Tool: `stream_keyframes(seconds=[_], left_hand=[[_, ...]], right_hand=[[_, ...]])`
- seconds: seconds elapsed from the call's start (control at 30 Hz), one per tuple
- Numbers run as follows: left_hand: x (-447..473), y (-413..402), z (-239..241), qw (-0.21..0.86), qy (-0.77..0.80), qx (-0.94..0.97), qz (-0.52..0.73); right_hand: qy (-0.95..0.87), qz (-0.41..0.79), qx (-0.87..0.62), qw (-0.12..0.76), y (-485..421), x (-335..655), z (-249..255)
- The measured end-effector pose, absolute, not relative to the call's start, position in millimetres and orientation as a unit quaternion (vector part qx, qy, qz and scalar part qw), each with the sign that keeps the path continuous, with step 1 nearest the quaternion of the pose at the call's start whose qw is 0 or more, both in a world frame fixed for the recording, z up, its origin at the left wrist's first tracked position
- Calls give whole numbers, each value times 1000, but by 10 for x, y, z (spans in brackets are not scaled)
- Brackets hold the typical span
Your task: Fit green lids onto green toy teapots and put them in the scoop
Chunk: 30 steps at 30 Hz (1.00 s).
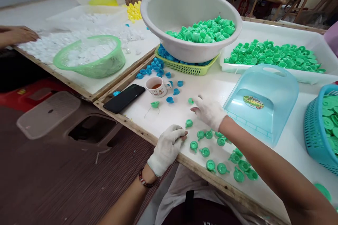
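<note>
My right hand [210, 111], in a white glove with bare fingertips, reaches over the white table. Its thumb and forefinger close on a small green toy cup [190, 101]. My left hand [169, 147], gloved the same way, rests at the table's wooden front edge with its fingers curled together; whatever they may hold is hidden. Just beyond it lies another green toy cup [188, 123]. Several more green cups [205, 152] are scattered under my right forearm, many with their bases up. A single green cup [155, 104] sits apart to the left.
A big white basin [190, 14] of green cups stands on a yellow-green basket [185, 67] of blue pieces. Nearby are a mug [156, 87], a phone [124, 98], a blue dustpan [261, 102], a white tray [290, 72] and a blue basket [317, 130]. A co-worker's hand [21, 36] is at left.
</note>
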<state>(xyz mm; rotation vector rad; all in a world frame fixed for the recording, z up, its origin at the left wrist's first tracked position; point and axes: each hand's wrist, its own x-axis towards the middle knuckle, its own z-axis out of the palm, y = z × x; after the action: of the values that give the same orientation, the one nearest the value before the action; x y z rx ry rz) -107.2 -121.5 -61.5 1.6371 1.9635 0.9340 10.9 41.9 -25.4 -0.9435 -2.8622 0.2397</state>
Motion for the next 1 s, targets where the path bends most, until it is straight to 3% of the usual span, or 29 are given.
stream_keyframes(seconds=[0.23, 0.5, 0.63, 0.73, 0.83, 1.0], left_hand=[[-1129, -1164, -522, 334, 693, 562, 303], [-1342, -1102, -562, 139, 721, 612, 292], [-1720, -910, -555, -27, 768, 578, 274], [-1983, -763, -569, -28, 810, 558, 178], [-2095, -718, -577, 6, 841, 529, 112], [-1850, -823, -425, 46, 840, 508, 187]], right_hand=[[-939, 150, -306, 42, 753, -321, -491], [-878, 291, -328, 193, 701, 503, -548], [-911, 219, -315, 151, 631, 677, -607], [-929, 180, -305, 106, 549, 811, -517], [-927, 175, -304, 129, 461, 1119, -339], [-878, 228, -377, 187, 252, 1907, -192]])
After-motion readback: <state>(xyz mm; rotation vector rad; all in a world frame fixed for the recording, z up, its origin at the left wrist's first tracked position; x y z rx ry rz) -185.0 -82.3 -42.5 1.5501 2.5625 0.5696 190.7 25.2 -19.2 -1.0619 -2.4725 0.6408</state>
